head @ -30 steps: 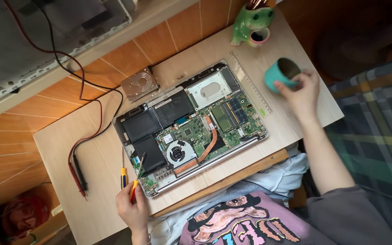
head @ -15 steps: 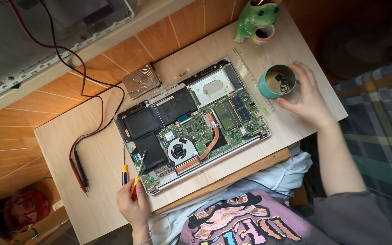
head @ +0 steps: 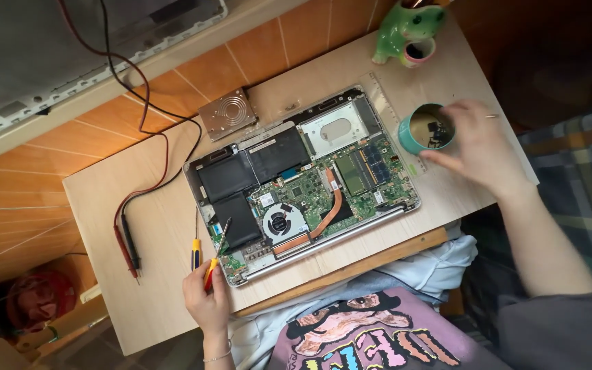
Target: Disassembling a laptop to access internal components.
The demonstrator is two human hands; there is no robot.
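Grip, left hand (head: pixel 207 301): holding our screwdriver (head: pixel 212 264). Right hand (head: pixel 481 147): fingers loose at the teal cup (head: pixel 425 128). Laptop (head: pixel 303 181): cover already off, insides untouched.

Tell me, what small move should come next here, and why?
Probably the right hand should dip its fingers into the teal cup and pick out a small dark part. The hand rests at the cup's rim, while the left hand holds a screwdriver at the corner of the opened laptop.

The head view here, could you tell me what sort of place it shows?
Probably a home repair spot: an opened laptop lies on a small wooden board, multimeter probes beside it, a screwdriver in the left hand.
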